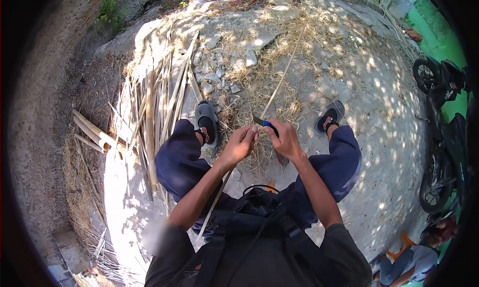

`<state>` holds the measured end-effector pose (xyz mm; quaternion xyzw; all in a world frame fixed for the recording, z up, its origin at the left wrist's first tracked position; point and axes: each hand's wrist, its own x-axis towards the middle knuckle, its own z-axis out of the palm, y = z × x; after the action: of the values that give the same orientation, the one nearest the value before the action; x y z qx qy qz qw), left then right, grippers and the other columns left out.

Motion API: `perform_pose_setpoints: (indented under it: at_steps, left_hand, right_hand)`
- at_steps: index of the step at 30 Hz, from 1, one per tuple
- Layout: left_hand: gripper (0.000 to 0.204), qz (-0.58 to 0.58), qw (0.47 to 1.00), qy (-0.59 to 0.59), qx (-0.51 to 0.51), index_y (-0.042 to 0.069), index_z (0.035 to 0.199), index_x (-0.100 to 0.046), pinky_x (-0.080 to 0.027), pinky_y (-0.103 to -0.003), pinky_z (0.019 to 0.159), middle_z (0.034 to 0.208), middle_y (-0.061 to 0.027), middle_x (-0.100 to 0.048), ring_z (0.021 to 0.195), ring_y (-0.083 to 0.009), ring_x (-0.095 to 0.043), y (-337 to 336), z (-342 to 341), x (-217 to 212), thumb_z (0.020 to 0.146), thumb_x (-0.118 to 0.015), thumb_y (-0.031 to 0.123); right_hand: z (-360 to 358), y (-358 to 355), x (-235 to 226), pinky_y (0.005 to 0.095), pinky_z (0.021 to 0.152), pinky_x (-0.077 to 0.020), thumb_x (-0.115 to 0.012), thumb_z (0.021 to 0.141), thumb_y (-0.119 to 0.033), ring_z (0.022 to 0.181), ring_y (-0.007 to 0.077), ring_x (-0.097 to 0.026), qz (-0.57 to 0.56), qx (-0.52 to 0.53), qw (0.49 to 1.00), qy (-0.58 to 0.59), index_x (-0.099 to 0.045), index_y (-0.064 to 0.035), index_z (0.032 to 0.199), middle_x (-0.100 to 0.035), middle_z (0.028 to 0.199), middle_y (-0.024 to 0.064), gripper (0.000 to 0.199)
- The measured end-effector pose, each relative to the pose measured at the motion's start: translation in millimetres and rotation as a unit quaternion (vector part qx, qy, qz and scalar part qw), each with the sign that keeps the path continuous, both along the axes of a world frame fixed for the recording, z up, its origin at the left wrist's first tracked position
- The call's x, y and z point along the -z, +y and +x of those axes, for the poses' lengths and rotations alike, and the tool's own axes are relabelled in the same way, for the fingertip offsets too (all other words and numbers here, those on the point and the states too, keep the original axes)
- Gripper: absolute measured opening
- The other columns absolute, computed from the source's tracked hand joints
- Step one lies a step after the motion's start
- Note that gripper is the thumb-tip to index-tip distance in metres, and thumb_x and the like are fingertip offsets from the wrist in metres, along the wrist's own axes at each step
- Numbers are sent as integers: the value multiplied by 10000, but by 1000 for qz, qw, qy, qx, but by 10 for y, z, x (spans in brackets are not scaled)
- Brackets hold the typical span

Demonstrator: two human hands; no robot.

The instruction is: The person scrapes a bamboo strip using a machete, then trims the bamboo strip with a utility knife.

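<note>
My left hand (240,144) is closed, fingers pinched, on a long thin bamboo strip (287,70). The strip runs from the far ground past my hands and comes out below my left wrist, slanting down beside my left thigh. In my right hand (286,140) is a knife (269,126) with a blue and black handle; its short dark blade points left, close to the strip. Whether the blade touches the strip I cannot tell. Beneath my hands lie pale curly shavings (249,154). A brown pointed piece (283,159) shows below my right hand, partly hidden.
Split bamboo strips (172,95) lie heaped left of my left shoe (207,122), with thicker bamboo poles (97,132) beyond. Broken stones (214,77) lie ahead. Motorbikes (436,182) stand at the right. A seated person (411,262) is at the lower right by an orange chair (400,246).
</note>
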<state>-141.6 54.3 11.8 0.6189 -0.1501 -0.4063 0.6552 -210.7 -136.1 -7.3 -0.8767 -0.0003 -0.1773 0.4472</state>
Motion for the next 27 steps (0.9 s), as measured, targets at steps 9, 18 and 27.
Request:
perform_pose_setpoints:
  at_steps: [9, 18, 27]
  left_hand:
    - [362, 11, 999, 44, 2, 122, 888, -500, -179, -246, 432, 610, 95, -322, 474, -28, -247, 69, -8, -71, 1134, -452, 384]
    - [338, 5, 991, 122, 48, 127, 910, -497, -171, -241, 414, 617, 92, -312, 466, -28, -224, 233, -130, -147, 1143, -435, 364]
    - [363, 62, 990, 115, 56, 116, 888, -493, -182, -253, 427, 586, 90, -311, 457, -30, -241, 609, -372, -286, 1149, -402, 351]
  right_hand:
    - [41, -7, 77, 469, 567, -447, -612, 1024, -300, 625, 425, -618, -20, 32, 999, -7, -606, -27, 947, -583, 676, 204, 284]
    - [186, -373, 218, 464, 540, -397, -574, 1060, -326, 585, 420, -581, -26, 105, 994, -24, -561, -27, 923, -554, 641, 197, 329]
    - [252, -525, 270, 468, 585, -439, -564, 1060, -343, 630, 411, -622, 18, 158, 987, 19, -622, -33, 992, -595, 673, 198, 323]
